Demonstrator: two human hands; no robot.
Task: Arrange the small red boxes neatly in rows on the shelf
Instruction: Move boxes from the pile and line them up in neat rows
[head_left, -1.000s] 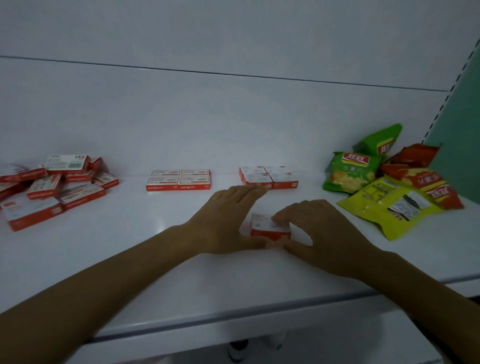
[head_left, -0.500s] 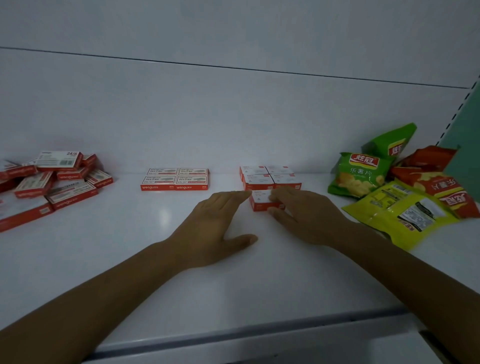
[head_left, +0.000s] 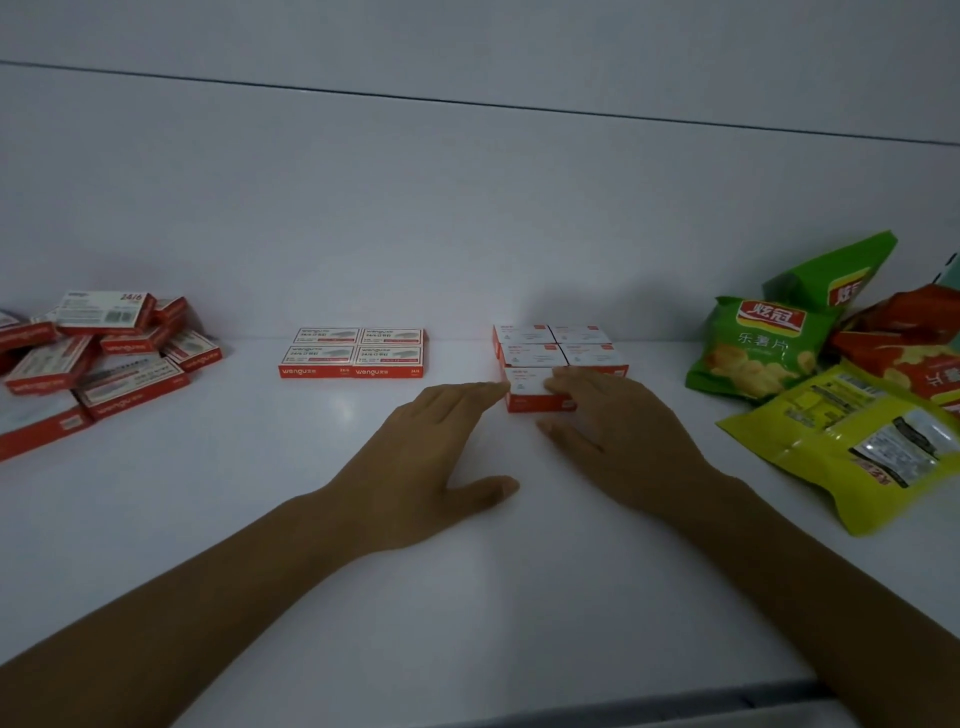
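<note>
A small red-and-white box (head_left: 527, 392) lies on the white shelf (head_left: 311, 519), directly in front of a tidy block of several like boxes (head_left: 558, 345). My right hand (head_left: 613, 436) rests its straight fingers on the box's right part. My left hand (head_left: 426, 457) lies flat on the shelf, its fingertips touching the box's left edge. Another neat block of wider red boxes (head_left: 356, 352) sits further left. A loose heap of red boxes (head_left: 98, 358) fills the far left.
Snack bags lie at the right: a green chip bag (head_left: 753, 343), a yellow bag (head_left: 872, 441) and red bags (head_left: 904, 348). The shelf's back wall (head_left: 467, 208) rises just behind the boxes. The front edge (head_left: 623, 712) runs along the bottom.
Both hands slid the single box from the shelf's middle back to the front of the right block. The left hand went from cupping it to lying flat beside it.
</note>
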